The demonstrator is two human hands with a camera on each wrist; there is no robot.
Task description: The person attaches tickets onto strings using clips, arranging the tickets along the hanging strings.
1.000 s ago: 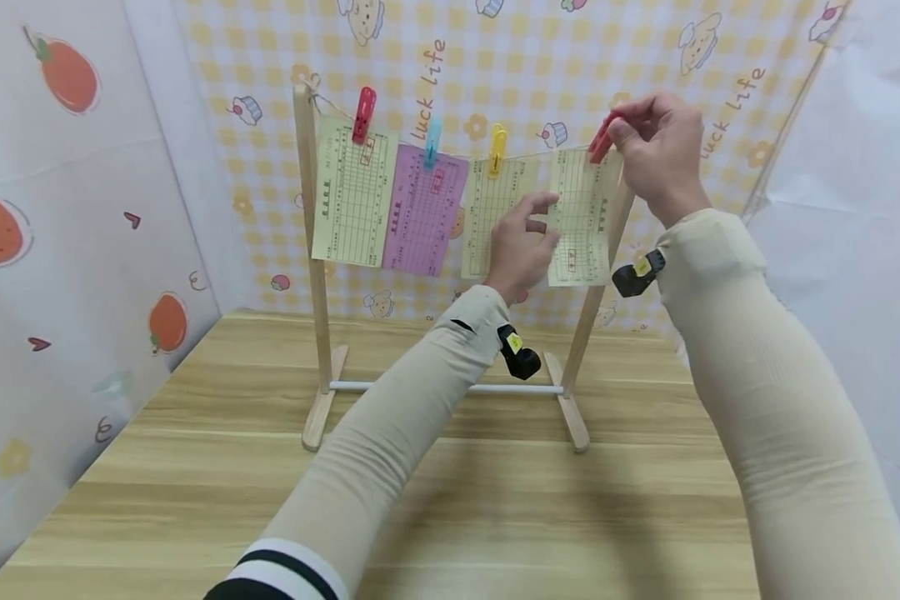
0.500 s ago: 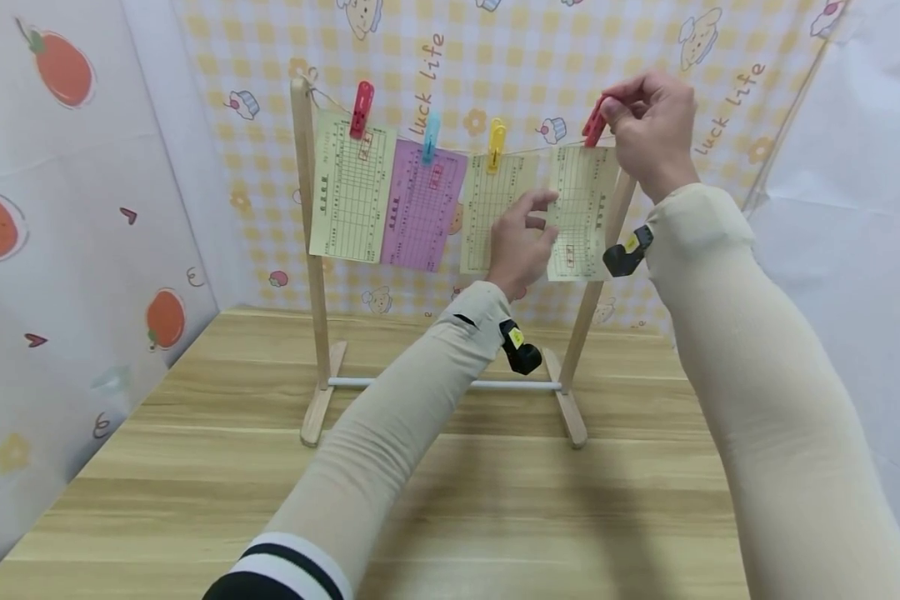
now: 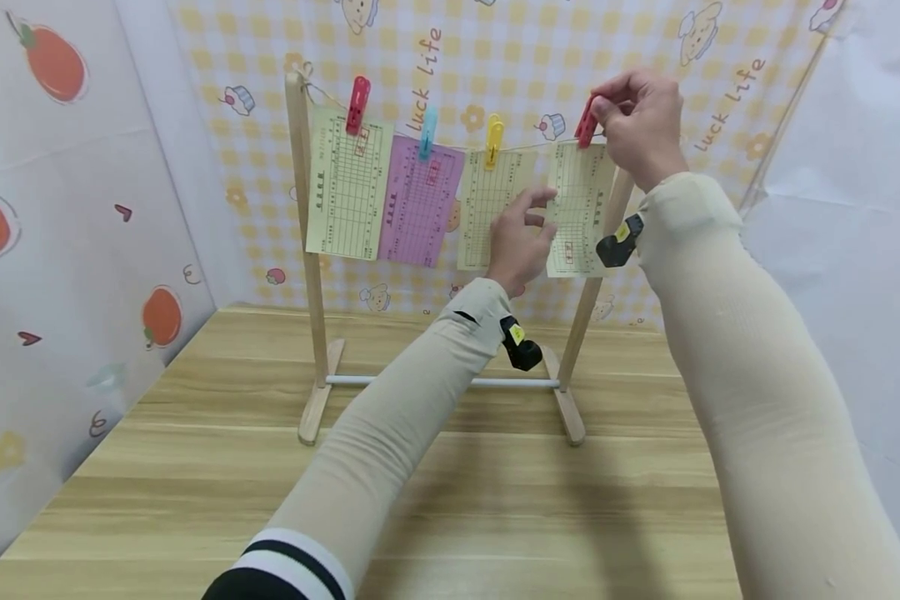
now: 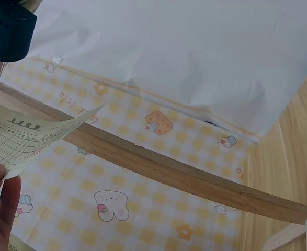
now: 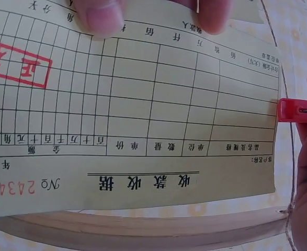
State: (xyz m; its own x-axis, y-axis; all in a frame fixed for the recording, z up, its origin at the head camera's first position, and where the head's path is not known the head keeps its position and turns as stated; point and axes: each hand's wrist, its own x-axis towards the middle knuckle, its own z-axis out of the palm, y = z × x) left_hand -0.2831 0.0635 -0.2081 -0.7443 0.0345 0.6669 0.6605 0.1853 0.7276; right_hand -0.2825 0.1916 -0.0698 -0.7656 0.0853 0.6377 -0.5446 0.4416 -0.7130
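Observation:
My right hand pinches a red clothespin at the string over the right-hand receipt slip. In the right wrist view the clothespin's tip just overlaps the slip's upper edge. My left hand is at this slip's left edge and pinches it. Two of its fingertips lie over the slip's printed face in the right wrist view; the other fingers are hidden. The slip bends outward at one corner in the left wrist view. It is pale yellow with a red stamp.
Three other slips hang from the string: a pale yellow one under a red clothespin, a purple one under a blue clothespin, and a yellow one under a yellow clothespin. A wooden frame stands on the table.
My right hand has moved left and slightly up with the red clothespin, which now covers less of the slip. My left hand has stayed at the slip's edge.

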